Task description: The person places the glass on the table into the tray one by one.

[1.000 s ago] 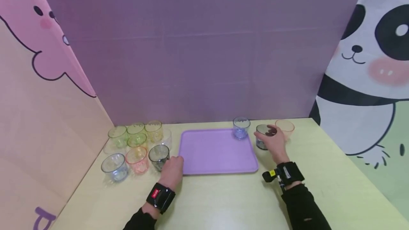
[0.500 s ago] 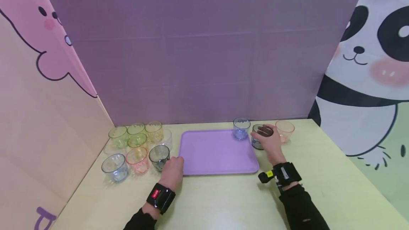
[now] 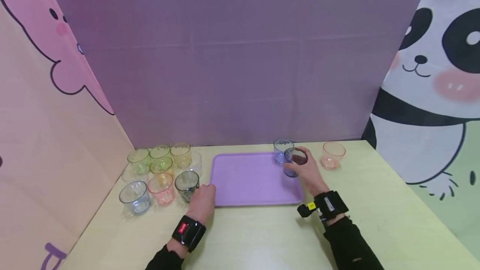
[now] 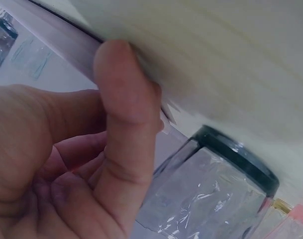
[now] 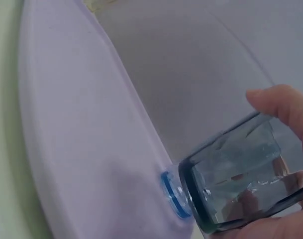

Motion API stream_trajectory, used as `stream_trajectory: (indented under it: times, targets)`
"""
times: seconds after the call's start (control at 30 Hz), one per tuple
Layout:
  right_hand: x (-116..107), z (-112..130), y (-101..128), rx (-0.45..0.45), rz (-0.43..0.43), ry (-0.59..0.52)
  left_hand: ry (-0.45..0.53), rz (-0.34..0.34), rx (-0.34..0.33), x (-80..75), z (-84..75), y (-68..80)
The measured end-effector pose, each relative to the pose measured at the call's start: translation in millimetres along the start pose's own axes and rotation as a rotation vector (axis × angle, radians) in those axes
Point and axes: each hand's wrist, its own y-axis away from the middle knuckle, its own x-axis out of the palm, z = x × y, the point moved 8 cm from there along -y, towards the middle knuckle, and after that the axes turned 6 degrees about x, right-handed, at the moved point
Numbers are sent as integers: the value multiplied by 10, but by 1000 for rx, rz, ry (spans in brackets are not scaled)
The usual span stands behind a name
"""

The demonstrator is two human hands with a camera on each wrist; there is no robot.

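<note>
My right hand [image 3: 310, 174] grips a smoky grey glass tumbler [image 5: 236, 174] by its sides, fingers around it, close over the right edge of the purple tray [image 3: 251, 182]. Just behind it, a blue glass [image 3: 280, 152] stands on the tray's far right corner. At the tray's front left corner, my left hand [image 3: 202, 201] pinches the rim between thumb and curled fingers; part of that grip is hidden in the head view. A second grey glass [image 3: 186, 182] stands right beside the left hand, and also shows as a dark-rimmed glass [image 4: 206, 189] in the left wrist view.
Left of the tray stand several more glasses, among them a blue glass [image 3: 136, 199], a pink glass [image 3: 162, 188], a green glass [image 3: 138, 161] and a yellow glass [image 3: 181, 155]. Another pink glass [image 3: 332, 155] stands at the table's far right. A purple backdrop [image 3: 240, 61] rises behind.
My right hand has carried the grey glass leftward from beside the pink glass to over the tray's right edge. The left hand has stayed at the tray's corner.
</note>
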Motion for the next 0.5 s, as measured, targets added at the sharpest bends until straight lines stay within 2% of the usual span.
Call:
stream_trajectory:
  times: [0.2,0.5]
  targets:
    - [93,-57,-4,16,26,18,2,5,2,-5,-10,0]
    - [164,-56,-3,-13,-21,209,2,9,-1,-6,-2,-7]
